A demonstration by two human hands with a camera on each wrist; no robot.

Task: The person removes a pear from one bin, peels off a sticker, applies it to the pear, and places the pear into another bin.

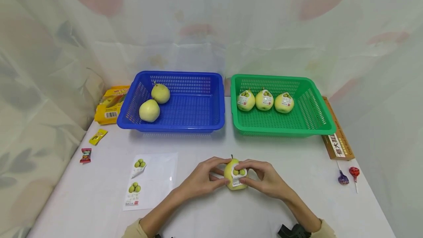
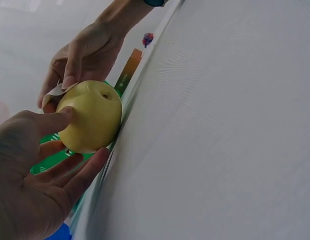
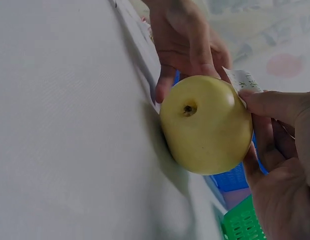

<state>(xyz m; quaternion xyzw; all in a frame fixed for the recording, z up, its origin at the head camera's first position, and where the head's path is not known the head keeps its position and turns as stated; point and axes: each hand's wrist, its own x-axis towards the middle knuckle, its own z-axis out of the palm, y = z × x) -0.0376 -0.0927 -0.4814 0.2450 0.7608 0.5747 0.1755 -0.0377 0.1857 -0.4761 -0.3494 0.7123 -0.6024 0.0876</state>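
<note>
A yellow-green pear (image 1: 228,175) with its stem upward is just over the white table in the head view. My left hand (image 1: 204,176) grips its left side, thumb in front and fingers behind. A white sticker (image 1: 237,181) printed with green fruit lies against the pear's front. My right hand (image 1: 267,178) pinches this sticker, forefinger near its top and thumb at its lower part. In the right wrist view, an edge of the sticker (image 3: 241,80) stands off the pear (image 3: 207,130). The left wrist view also shows the sticker (image 2: 55,92) curling away beside the right thumb.
Left of my hands lies a backing sheet (image 1: 158,183) with two stickers. A blue basket (image 1: 191,120) holds two plain pears; a green basket (image 1: 284,129) holds three stickered pears. Yellow packet (image 1: 110,104) and small sweets (image 1: 98,137) sit left, brown box (image 1: 338,139) and lollipops (image 1: 354,172) right.
</note>
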